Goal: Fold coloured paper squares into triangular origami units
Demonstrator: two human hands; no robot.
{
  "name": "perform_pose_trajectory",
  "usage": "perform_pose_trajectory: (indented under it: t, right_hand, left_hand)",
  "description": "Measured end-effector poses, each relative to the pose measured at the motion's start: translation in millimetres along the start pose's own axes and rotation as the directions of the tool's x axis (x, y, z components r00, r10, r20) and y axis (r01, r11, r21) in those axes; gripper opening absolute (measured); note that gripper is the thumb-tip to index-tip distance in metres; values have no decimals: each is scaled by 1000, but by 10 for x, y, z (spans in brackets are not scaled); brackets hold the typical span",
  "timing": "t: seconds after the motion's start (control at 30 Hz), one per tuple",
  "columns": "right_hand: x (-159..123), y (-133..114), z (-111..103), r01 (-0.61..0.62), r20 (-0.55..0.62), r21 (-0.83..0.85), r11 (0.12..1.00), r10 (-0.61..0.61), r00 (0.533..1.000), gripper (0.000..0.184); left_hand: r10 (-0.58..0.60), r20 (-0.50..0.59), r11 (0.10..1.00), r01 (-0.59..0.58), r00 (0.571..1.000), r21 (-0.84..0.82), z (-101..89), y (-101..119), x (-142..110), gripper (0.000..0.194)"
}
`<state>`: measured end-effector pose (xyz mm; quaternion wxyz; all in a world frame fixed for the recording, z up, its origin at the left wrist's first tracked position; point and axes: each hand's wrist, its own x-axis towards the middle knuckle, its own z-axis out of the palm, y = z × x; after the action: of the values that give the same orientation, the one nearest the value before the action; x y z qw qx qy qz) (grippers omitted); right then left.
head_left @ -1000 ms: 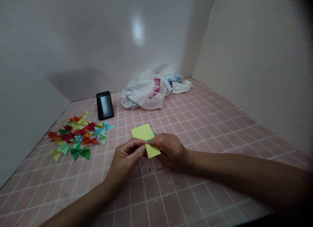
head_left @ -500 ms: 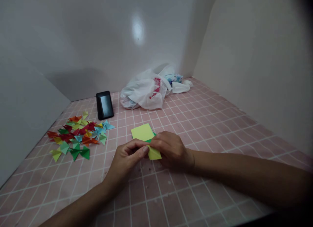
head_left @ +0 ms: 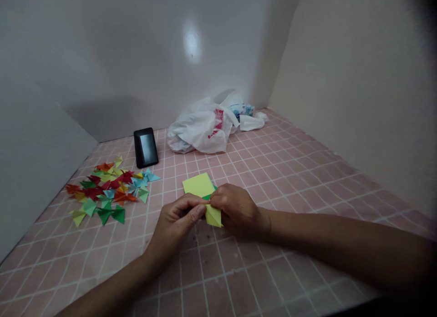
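Observation:
Between my hands is a small folded piece of yellow paper [head_left: 213,216], with a crease running down its visible face. My left hand [head_left: 180,217] pinches its left edge between thumb and fingers. From the other side my right hand [head_left: 239,211] grips it with bent fingers, which hide its upper right part. Just beyond my fingers lies a stack of square paper sheets [head_left: 198,185], yellow on top with green showing beneath at the right edge.
To the left lies a pile of folded paper figures [head_left: 109,185] in red, orange, yellow, green and blue. A black phone-like device [head_left: 146,147] leans near the back wall. White plastic bags [head_left: 201,126] lie crumpled at the back on the pink tiled surface [head_left: 290,171].
The yellow paper has turned slightly in my hands, its lower corner now pointing further down and its crease showing more. My right fingers have curled in a little.

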<state>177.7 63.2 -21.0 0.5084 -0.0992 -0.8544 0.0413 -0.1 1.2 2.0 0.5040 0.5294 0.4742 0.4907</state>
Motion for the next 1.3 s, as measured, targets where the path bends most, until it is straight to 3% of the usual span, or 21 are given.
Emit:
perform_pose_trajectory:
  t: [0.23,0.57,0.87,1.13,1.3]
  right_hand:
    - [-3,19,4,37,-15,1,999,-37,999,9]
    - [23,1,-10,-20,-3,-5,1000,20,1000,8]
    - [13,8,-15,-3,-2,-32,999,3,1000,11]
    - [1,4,-11,-3,7,-23,1000,4,1000,12]
    - [16,-17,-3,-171,39,127,977,167,985,12]
  left_hand:
    - [-26,-32,997,23,999,-68,2,-11,22,7]
    - [222,-37,949,-207,974,237,-30,25,5,8]
    - [324,9,889,-307,946,341,-59,5,7,8]
    - [315,29,881,-303,949,362,-38,28,0,9]
    - [184,-3,947,-176,983,268,-31,26,15,8]
